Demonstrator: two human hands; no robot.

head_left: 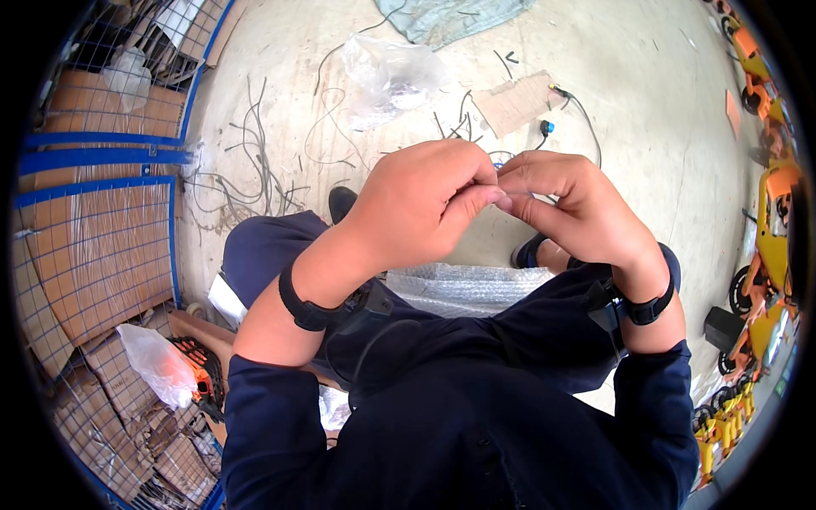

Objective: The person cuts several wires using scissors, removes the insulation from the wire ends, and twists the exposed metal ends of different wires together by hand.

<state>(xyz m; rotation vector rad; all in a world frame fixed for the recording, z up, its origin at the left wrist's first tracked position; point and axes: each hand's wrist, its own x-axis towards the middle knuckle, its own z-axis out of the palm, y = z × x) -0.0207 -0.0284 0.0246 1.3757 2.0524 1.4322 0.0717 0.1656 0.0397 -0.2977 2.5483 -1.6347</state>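
In front of my knees, my left hand [425,200] and my right hand [574,200] meet, with their fingertips pinched together. Whatever sits between the fingers is mostly hidden. Small bits of blue and a thin dark line show by the fingertips, too small to name. Just beyond my right hand, a cable end with a blue connector [546,127] lies on the floor. A sheet of bubble wrap [467,285] spreads between my legs, under the hands.
Loose dark cables [259,161] and short cut pieces lie on the floor ahead, near a clear plastic bag [387,76], flat cardboard [518,102] and a pale green cloth [450,19]. Blue mesh cages [102,191] holding cardboard stand at left. Yellow and orange wheeled machines [773,204] line the right.
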